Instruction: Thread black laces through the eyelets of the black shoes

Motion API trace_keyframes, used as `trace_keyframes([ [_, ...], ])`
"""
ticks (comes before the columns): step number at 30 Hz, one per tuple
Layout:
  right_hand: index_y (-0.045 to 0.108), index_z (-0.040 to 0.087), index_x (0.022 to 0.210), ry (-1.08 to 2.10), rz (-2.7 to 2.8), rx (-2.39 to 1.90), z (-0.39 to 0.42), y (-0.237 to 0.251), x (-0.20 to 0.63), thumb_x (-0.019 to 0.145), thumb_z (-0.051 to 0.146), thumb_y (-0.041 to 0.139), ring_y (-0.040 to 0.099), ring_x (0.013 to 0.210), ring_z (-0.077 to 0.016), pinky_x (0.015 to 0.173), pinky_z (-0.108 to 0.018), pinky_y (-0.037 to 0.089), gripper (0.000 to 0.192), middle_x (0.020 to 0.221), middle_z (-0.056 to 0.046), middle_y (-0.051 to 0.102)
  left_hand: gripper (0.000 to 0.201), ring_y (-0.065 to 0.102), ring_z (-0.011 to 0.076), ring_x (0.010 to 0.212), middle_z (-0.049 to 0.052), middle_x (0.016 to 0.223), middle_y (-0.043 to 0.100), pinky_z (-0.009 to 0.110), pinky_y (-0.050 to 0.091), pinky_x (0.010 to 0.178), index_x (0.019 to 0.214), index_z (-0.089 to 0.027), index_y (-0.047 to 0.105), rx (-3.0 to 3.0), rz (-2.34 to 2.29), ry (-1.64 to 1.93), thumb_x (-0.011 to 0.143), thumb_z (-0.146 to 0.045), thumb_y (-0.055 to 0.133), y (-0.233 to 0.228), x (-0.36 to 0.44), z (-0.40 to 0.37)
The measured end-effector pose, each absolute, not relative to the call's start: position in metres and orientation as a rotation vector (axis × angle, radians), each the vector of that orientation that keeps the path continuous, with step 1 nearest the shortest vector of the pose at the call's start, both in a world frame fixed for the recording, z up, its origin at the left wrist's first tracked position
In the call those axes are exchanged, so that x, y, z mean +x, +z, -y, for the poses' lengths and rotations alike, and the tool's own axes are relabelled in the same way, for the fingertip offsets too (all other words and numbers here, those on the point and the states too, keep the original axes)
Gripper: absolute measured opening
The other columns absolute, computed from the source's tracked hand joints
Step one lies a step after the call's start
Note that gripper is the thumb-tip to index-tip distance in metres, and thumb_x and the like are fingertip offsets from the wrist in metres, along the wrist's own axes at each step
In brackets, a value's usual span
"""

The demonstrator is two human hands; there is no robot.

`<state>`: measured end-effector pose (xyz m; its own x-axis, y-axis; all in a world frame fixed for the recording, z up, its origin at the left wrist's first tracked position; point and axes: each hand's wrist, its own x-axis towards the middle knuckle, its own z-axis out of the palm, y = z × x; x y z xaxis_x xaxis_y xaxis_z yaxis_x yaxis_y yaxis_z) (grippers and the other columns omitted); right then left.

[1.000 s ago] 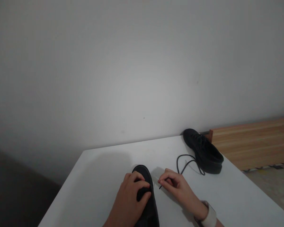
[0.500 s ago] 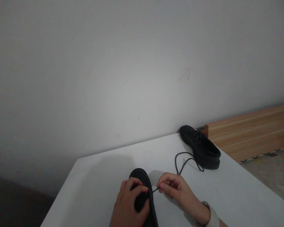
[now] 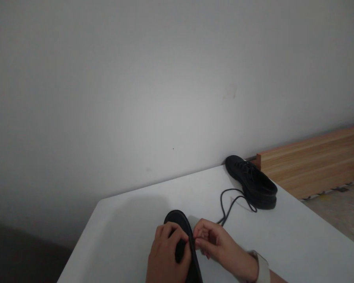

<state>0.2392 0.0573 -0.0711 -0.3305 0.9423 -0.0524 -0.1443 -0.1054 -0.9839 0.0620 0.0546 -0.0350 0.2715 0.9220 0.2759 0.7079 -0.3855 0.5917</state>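
Note:
A black shoe point(image 3: 179, 220) lies toe-away on the white table point(image 3: 129, 220) near the front edge. My left hand point(image 3: 168, 255) rests on top of it, fingers curled over its upper. My right hand point(image 3: 216, 245) is beside the shoe on the right, thumb and fingers pinched on the end of a black shoelace point(image 3: 228, 204) right at the shoe's side. The lace runs away in a loop toward a second black shoe point(image 3: 253, 182) at the table's far right corner.
A grey wall point(image 3: 165, 86) stands just behind the table. A wooden board point(image 3: 312, 161) lies on the floor to the right, past the second shoe. The table edge drops off at the left and right.
My right hand has brought the pinched lace end from a little right of the shoe up against its side. My left hand stays on the shoe.

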Motion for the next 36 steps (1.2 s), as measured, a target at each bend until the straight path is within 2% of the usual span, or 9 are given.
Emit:
trace_keyframes([
  [4, 0.061, 0.018, 0.085, 1.377, 1.476, -1.062, -0.056, -0.066, 0.243, 0.087, 0.052, 0.066, 0.050, 0.068, -0.0141, 0.064, -0.028, 0.039, 0.035, 0.072, 0.001, 0.056, 0.016, 0.063, 0.0238, 0.093, 0.006, 0.093, 0.067, 0.039, 0.053, 0.086, 0.084, -0.022, 0.065, 2.179, -1.407, 0.807, 0.091, -0.022, 0.052, -0.030, 0.051, -0.057],
  [8, 0.066, 0.020, 0.094, 1.084, 1.567, -1.029, -0.056, -0.059, 0.251, 0.095, 0.045, 0.057, 0.058, 0.095, -0.0224, 0.088, -0.037, 0.043, 0.026, 0.096, -0.007, 0.065, 0.018, 0.066, 0.0207, 0.087, 0.006, 0.092, 0.068, 0.032, 0.055, 0.083, 0.090, -0.022, 0.065, 2.076, -1.438, 0.982, 0.096, -0.032, 0.050, -0.011, 0.030, -0.053],
  [14, 0.067, 0.025, 0.110, 1.085, 1.502, -0.882, -0.055, -0.033, 0.234, 0.098, 0.039, 0.054, 0.060, 0.108, -0.0237, 0.097, -0.039, 0.043, 0.023, 0.109, -0.008, 0.068, 0.013, 0.067, 0.0201, 0.092, 0.004, 0.096, 0.069, 0.028, 0.054, 0.082, 0.092, -0.025, 0.070, 2.112, -1.461, 1.214, 0.093, -0.030, 0.057, 0.011, 0.013, -0.040],
  [18, 0.072, 0.022, 0.097, 1.160, 1.560, -0.864, -0.060, -0.018, 0.204, 0.088, 0.033, 0.070, 0.064, 0.093, -0.0213, 0.088, -0.034, 0.047, 0.014, 0.093, -0.004, 0.072, 0.014, 0.066, 0.0208, 0.095, 0.005, 0.098, 0.068, 0.031, 0.054, 0.086, 0.092, -0.024, 0.070, 2.091, -1.466, 1.188, 0.093, -0.030, 0.058, 0.004, 0.012, -0.040],
  [20, 0.072, 0.020, 0.087, 1.173, 1.501, -0.905, -0.065, -0.019, 0.194, 0.087, 0.030, 0.070, 0.063, 0.083, -0.0190, 0.080, -0.031, 0.047, 0.010, 0.083, -0.003, 0.071, 0.018, 0.066, 0.0222, 0.097, 0.007, 0.103, 0.068, 0.034, 0.054, 0.087, 0.101, -0.022, 0.068, 2.002, -1.488, 1.161, 0.091, -0.035, 0.059, -0.006, 0.011, -0.039],
  [23, 0.072, 0.020, 0.086, 1.173, 1.421, -0.958, -0.070, -0.026, 0.189, 0.087, 0.030, 0.066, 0.058, 0.076, -0.0167, 0.072, -0.028, 0.045, 0.012, 0.078, -0.001, 0.066, 0.046, 0.065, 0.0237, 0.096, 0.012, 0.115, 0.064, 0.036, 0.056, 0.080, 0.121, -0.018, 0.058, 1.803, -1.496, 1.130, 0.083, -0.044, 0.064, -0.026, 0.013, -0.033],
  [25, 0.074, 0.020, 0.091, 1.172, 1.428, -0.999, -0.071, -0.030, 0.190, 0.087, 0.032, 0.066, 0.055, 0.072, -0.0159, 0.069, -0.028, 0.044, 0.015, 0.075, 0.000, 0.064, 0.057, 0.065, 0.0239, 0.094, 0.014, 0.117, 0.062, 0.035, 0.057, 0.073, 0.125, -0.016, 0.054, 1.692, -1.467, 1.091, 0.079, -0.047, 0.065, -0.037, 0.015, -0.028],
  [30, 0.075, 0.019, 0.086, 1.159, 1.497, -1.089, -0.069, -0.030, 0.189, 0.085, 0.032, 0.067, 0.053, 0.066, -0.0154, 0.062, -0.027, 0.042, 0.016, 0.069, 0.000, 0.061, 0.045, 0.066, 0.0234, 0.092, 0.013, 0.111, 0.066, 0.032, 0.058, 0.070, 0.112, -0.017, 0.058, 1.424, -1.480, 1.101, 0.081, -0.050, 0.060, -0.049, 0.015, -0.022],
  [36, 0.070, 0.019, 0.077, 1.089, 1.667, -1.162, -0.073, -0.024, 0.182, 0.078, 0.012, 0.062, 0.054, 0.068, -0.0150, 0.064, -0.026, 0.042, 0.010, 0.069, 0.001, 0.060, 0.048, 0.069, 0.0255, 0.100, 0.015, 0.115, 0.069, 0.029, 0.056, 0.068, 0.113, -0.016, 0.063, 1.202, -1.463, 1.166, 0.081, -0.053, 0.060, -0.055, 0.004, -0.021],
])
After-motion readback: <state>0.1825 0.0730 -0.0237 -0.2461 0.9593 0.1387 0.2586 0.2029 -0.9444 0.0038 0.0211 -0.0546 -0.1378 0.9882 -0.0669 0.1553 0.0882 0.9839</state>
